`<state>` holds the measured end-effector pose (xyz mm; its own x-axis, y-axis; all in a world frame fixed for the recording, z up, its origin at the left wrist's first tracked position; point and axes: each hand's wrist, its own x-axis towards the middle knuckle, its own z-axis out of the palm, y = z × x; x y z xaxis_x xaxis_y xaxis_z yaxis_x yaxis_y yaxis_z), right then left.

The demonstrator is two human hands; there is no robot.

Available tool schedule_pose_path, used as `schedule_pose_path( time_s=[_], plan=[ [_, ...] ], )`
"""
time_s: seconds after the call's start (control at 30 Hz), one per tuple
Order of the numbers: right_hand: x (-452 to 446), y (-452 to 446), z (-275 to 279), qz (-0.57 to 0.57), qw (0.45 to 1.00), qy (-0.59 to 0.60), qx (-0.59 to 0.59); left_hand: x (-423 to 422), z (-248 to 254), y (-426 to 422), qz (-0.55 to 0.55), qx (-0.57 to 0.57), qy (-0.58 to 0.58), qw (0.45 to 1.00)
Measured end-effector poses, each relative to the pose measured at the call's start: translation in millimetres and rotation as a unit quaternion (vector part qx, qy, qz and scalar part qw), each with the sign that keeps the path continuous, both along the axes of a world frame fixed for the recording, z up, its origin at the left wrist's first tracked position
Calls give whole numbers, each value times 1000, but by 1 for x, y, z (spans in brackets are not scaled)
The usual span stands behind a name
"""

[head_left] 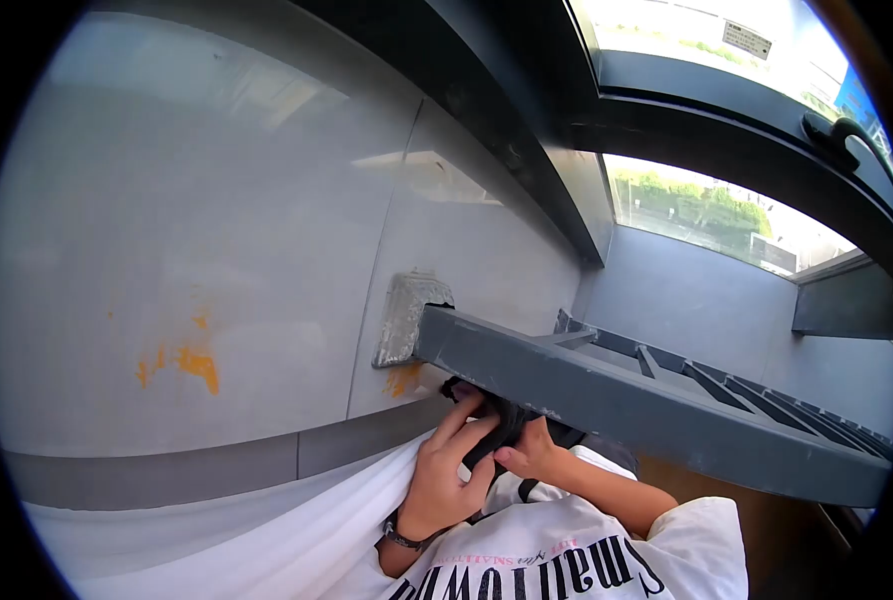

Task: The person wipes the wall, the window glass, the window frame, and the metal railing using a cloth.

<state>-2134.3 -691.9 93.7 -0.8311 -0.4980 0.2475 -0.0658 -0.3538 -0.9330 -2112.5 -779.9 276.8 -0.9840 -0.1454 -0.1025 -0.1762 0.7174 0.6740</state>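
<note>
My left hand (454, 470), with a dark band around the wrist, has its fingers curled around a black, soft-looking item (507, 422), perhaps cloth or a strap. My right hand (532, 452) is at the other side of the same black item, thumb toward it and its other fingers mostly hidden. Both hands are close to my body, just below the grey metal railing (606, 385). The railing covers part of the black item, so its full shape cannot be made out.
The railing meets a grey tiled wall (216, 220) at a rough cement patch (402, 318). Orange stains (198, 368) mark the tiles. White fabric (266, 520) spreads at lower left. A dark window frame (706, 130) with a handle (846, 140) is at upper right.
</note>
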Motion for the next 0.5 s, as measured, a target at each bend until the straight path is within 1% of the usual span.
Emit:
schedule_pose_path(
  time_s=[0.03, 0.07, 0.1, 0.13, 0.17, 0.2, 0.23, 0.3, 0.33, 0.4, 0.43, 0.47, 0.5],
  plan=[
    [-2, -9, -8, 64, 995, 16, 76, -5, 7, -2, -8, 12, -42, 999],
    [1, -37, -22, -126, 989, 62, 52, -7, 11, -5, -42, -37, -55, 997],
    [-9, -50, -22, -191, 978, 59, 54, -6, 14, -8, -44, -38, -57, 997],
    [-23, -60, -24, -231, 971, 38, 52, -1, 17, -12, -67, -132, 22, 989],
    [-37, -69, -18, -256, 965, 17, 51, 7, 22, -18, -92, -223, 99, 965],
    [-51, -75, -8, -282, 958, -6, 46, 27, 27, -31, -97, -309, 215, 921],
    [-66, -81, 1, -305, 951, -26, 36, 45, 33, -47, -102, -386, 326, 857],
    [-94, -86, 21, -334, 941, -54, 28, 50, 55, -63, -94, -477, 424, 764],
    [-106, -88, 30, -345, 936, -66, 28, 40, 58, -62, -96, -477, 422, 765],
    [-129, -92, 42, -359, 929, -88, 26, 6, 58, -61, 7, -468, 493, 734],
    [-137, -95, 45, -365, 927, -91, 14, -4, 55, -65, 3, -468, 492, 734],
    [-142, -98, 45, -378, 921, -88, -39, -13, 51, -68, 33, -468, 497, 730],
    [-132, -99, 38, -380, 919, -92, -39, -21, 49, -70, 62, -467, 501, 726]
  ],
)
